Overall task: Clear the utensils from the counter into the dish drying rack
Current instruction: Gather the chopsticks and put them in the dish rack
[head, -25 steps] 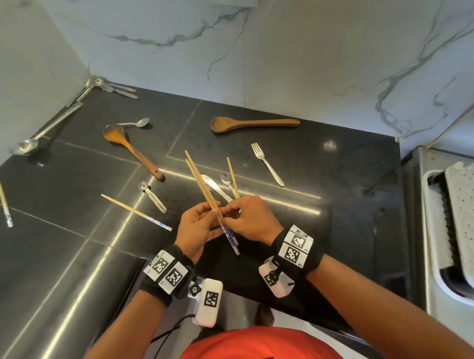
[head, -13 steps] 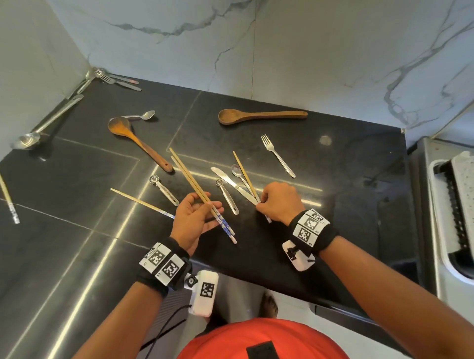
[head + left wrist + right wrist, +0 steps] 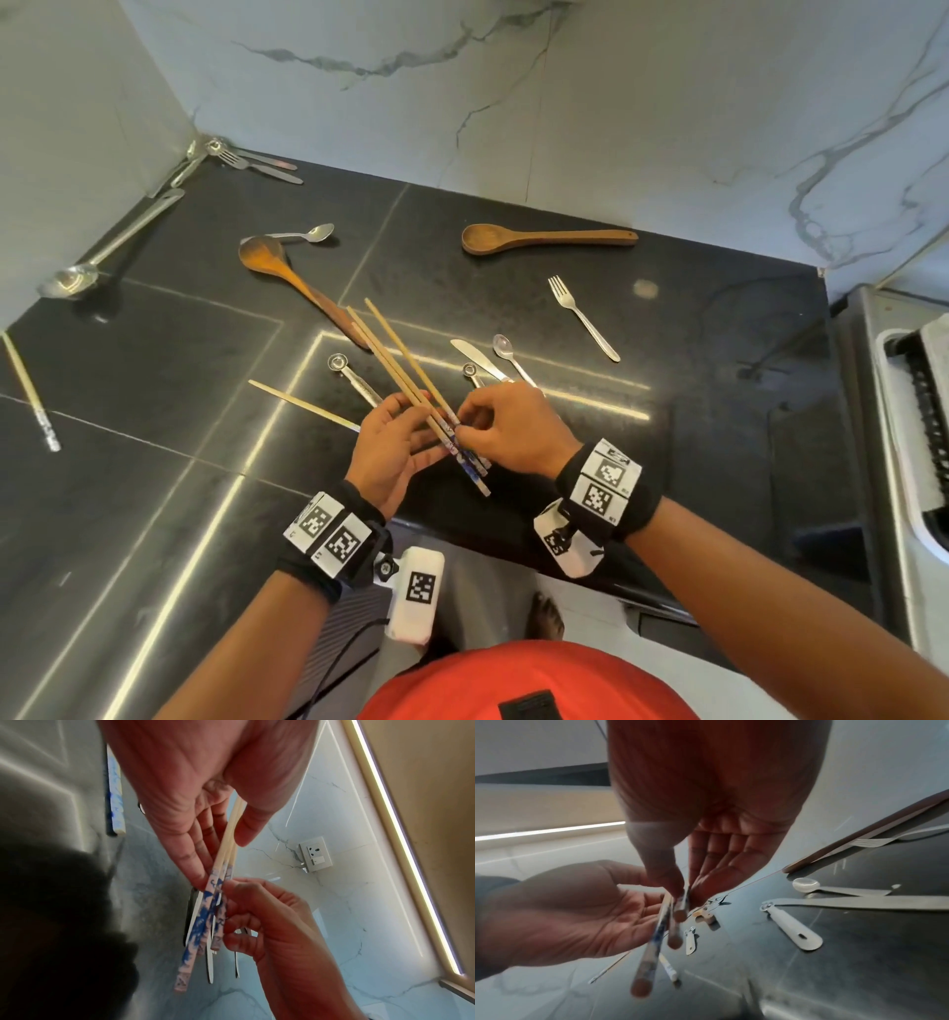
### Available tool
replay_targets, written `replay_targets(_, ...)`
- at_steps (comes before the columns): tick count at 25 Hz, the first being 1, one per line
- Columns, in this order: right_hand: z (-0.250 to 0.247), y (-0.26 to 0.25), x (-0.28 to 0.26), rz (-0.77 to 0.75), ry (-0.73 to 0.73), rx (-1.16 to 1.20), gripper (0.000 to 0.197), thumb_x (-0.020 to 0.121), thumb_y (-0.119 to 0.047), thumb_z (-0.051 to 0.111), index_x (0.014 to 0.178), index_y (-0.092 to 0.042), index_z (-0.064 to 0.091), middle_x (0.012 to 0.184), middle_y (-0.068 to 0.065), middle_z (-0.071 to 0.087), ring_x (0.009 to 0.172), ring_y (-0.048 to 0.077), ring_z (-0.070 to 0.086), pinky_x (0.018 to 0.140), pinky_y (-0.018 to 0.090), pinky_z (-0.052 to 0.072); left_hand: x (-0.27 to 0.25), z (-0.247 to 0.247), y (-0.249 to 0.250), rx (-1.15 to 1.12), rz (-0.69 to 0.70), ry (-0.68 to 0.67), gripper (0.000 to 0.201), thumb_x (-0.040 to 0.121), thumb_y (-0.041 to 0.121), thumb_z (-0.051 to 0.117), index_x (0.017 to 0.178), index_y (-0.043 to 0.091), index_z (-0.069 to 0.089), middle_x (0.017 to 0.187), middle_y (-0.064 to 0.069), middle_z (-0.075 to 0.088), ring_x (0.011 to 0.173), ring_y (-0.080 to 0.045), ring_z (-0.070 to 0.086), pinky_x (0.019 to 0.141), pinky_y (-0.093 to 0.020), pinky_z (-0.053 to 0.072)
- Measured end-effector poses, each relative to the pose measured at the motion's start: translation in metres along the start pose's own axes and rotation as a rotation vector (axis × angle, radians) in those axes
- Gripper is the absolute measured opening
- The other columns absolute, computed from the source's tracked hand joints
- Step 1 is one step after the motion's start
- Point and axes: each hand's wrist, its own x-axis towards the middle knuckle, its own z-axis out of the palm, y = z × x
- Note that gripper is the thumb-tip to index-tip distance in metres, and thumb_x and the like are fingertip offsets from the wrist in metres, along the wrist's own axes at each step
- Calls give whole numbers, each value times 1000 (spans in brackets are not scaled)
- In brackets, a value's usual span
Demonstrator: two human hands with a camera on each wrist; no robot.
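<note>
My left hand (image 3: 405, 437) holds a bundle of wooden chopsticks (image 3: 405, 380) with blue-patterned ends above the black counter (image 3: 693, 411), thumb pressing them against the fingers (image 3: 197, 862). My right hand (image 3: 477, 419) pinches the patterned end of one chopstick (image 3: 221, 914) laid against that bundle. In the right wrist view the chopstick ends (image 3: 652, 949) point toward the camera, blurred. The white dish drying rack (image 3: 919, 411) stands at the far right, well away from both hands.
Loose on the counter lie two wooden spoons (image 3: 544, 239) (image 3: 292, 282), a fork (image 3: 583, 318), a knife (image 3: 477, 360), a teaspoon (image 3: 508, 354), measuring spoons (image 3: 354, 380), two chopsticks (image 3: 303, 403) (image 3: 31, 390), a ladle (image 3: 113, 241) and corner cutlery (image 3: 246, 162).
My right hand lifted a chopstick off the counter by the knife and carried it left to the bundle in my left hand. The left hand stayed about where it was.
</note>
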Motion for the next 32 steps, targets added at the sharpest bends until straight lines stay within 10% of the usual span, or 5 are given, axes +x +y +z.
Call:
replay_targets(9,50,-57,39,-281,-198,-238,26,83,-49,61,93,-31,76,74,-13,70,67,4,60,62,27,49,-20,-87,13,7,87,138,13,98,12,50,103,4,59,97,-19,69,78,-23,71,64,-34,59)
replay_targets(17,99,-75,95,-138,-332,-597,24,85,-31,67,104,-18,71,102,5,68,95,26,65,79,38,54,-38,-153,40,-174,43,303,16,100,5,38,97,9,54,88,-16,67,82,-28,70,71,-44,58)
replay_targets(26,117,-112,99,-92,-230,-16,14,77,-26,73,90,-24,79,75,-12,73,67,0,66,66,17,51,-35,-173,43,-222,42,268,10,97,16,51,102,9,56,96,-17,69,91,-31,70,82,-48,58)
replay_targets(32,140,-147,99,-328,-257,-206,18,84,-28,65,97,-22,77,84,-7,69,76,9,62,70,24,52,-28,-192,46,-138,126,261,20,98,15,52,115,5,55,97,-17,67,83,-25,70,72,-39,59)
